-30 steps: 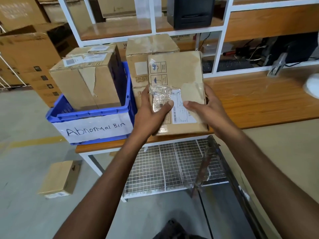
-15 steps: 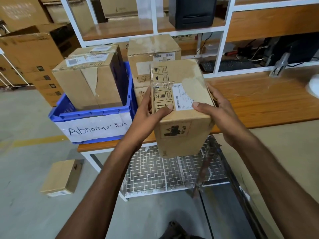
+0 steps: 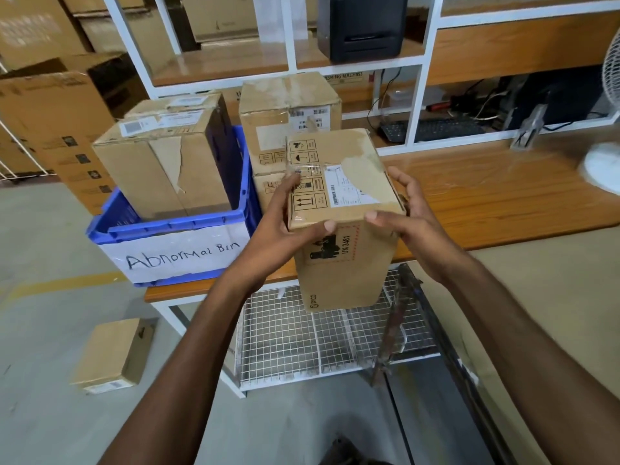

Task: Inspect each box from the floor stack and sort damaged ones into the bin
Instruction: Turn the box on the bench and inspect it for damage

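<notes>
I hold a brown cardboard box (image 3: 339, 263) in the air in front of the table edge. Its top face carries handling symbols, a white label and torn, peeled tape. My left hand (image 3: 285, 226) grips its left side with the thumb over the near top edge. My right hand (image 3: 406, 216) grips the right side, thumb on the same edge. The blue bin (image 3: 174, 236) marked "Abnormal Bin" stands on the table's left end with a torn box (image 3: 161, 169) in it. One flat box (image 3: 114, 354) lies on the floor at the left.
Two stacked boxes (image 3: 285, 109) stand on the wooden table (image 3: 486, 196) behind the held box, right of the bin. A white shelf frame with a black printer (image 3: 362, 25) rises behind. A fan base (image 3: 604, 166) sits far right. A wire rack (image 3: 318, 337) lies under the table.
The held box has tipped so its labelled face now points up and its front side shows. Both hands have shifted with it, slightly up and toward me.
</notes>
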A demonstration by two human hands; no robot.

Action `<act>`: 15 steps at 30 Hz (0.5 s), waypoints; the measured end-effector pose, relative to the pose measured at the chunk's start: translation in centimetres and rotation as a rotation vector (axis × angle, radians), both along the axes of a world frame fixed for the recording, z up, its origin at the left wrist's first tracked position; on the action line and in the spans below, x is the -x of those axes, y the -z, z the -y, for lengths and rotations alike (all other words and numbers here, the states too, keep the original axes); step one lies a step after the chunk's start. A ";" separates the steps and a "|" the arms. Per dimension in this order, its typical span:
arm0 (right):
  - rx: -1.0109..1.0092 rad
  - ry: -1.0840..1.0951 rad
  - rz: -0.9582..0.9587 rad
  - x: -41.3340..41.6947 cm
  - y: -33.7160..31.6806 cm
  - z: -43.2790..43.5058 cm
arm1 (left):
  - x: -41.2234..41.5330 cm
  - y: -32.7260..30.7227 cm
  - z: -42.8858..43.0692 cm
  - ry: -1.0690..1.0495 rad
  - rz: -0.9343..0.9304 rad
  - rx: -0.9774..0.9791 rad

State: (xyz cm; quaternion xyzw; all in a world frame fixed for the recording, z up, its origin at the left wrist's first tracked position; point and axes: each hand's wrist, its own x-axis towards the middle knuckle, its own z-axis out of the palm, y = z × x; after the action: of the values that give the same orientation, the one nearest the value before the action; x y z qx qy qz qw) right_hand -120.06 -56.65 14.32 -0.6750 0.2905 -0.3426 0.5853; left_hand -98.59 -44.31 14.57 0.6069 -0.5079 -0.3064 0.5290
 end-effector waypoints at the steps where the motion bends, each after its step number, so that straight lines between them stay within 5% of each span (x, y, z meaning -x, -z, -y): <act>1: 0.018 -0.008 0.009 0.1 0.2 -0.1 | 0.1 0.1 -0.2 -0.011 0.024 0.020; 15: 0.313 0.144 -0.019 -0.8 -3.8 -0.1 | 0.4 -3.4 0.6 -0.206 0.086 0.229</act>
State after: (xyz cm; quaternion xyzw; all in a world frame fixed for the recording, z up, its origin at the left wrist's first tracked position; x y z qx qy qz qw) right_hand -119.21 -56.56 18.07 -0.7383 0.2869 -0.4185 0.4443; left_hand -98.99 -44.87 17.95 0.6041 -0.4967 -0.1642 0.6011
